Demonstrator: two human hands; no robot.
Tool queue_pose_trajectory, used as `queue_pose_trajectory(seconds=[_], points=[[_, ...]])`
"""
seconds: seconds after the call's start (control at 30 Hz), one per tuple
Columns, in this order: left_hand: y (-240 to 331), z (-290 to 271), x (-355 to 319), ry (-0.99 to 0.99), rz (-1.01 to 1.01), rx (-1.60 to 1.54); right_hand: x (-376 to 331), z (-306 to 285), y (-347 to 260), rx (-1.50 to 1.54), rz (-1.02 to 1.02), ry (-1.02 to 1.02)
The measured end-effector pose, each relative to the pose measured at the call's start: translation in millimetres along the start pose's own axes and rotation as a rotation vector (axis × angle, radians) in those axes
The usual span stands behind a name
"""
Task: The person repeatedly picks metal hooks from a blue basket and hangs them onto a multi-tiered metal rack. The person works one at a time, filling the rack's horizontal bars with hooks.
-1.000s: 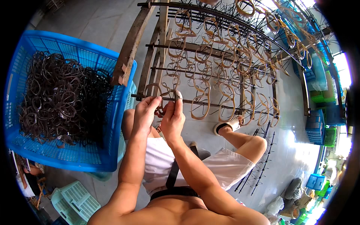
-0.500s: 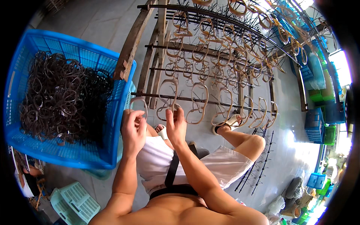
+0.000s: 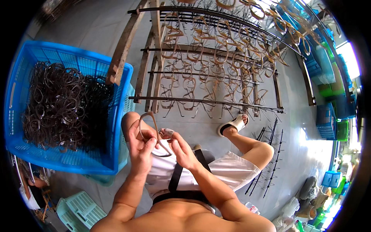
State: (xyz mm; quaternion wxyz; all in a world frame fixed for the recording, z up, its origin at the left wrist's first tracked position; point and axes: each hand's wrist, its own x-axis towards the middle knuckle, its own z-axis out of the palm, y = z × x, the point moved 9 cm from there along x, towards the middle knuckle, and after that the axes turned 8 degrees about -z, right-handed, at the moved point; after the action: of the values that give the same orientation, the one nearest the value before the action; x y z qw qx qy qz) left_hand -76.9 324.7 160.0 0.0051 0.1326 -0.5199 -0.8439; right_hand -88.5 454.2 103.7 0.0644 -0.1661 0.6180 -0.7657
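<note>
My left hand (image 3: 140, 149) is closed around one brown spectacle frame (image 3: 156, 123), held upright over my lap. The frame's two rims lie one above the other, and its upper rim rises past my fingers. Beside the lower rim is my right hand (image 3: 184, 152), its fingers bent together. Whether they touch the frame or pinch something small cannot be made out. Just beyond my hands runs the rack's nearest dark bar (image 3: 201, 101), with thin wire hooks along it. Tan spectacle frames (image 3: 189, 87) hang behind that bar.
A blue plastic basket (image 3: 125, 116) heaped with dark spectacle frames (image 3: 58, 108) stands at my left, close to the rack's wooden post (image 3: 125, 46). Hooked bars (image 3: 270, 164) lie on the floor at right. A pale green crate (image 3: 83, 210) is at lower left.
Both hands have drawn back from the nearest bar toward my lap, with a spectacle frame in the left. Tan frames that showed below that bar are no longer there; wire hooks show instead.
</note>
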Motion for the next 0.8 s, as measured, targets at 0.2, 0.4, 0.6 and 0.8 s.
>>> queue_pose_trajectory(seconds=[0.2, 0.4, 0.6, 0.8], points=[[-29, 78, 7, -0.013, 0.05, -0.044, -15, -57, -52, -0.168, -0.057, 0.178], [-55, 110, 23, -0.109, 0.061, 0.255, -34, -167, -119, -0.404, -0.238, 0.507], [-42, 1, 60, 0.569, 0.133, 0.201, -108, -420, -144, -0.088, -0.424, 1.445], [-51, 20, 103, 0.322, -0.056, 0.074, -62, -482, -89, 0.159, -0.228, 1.219]])
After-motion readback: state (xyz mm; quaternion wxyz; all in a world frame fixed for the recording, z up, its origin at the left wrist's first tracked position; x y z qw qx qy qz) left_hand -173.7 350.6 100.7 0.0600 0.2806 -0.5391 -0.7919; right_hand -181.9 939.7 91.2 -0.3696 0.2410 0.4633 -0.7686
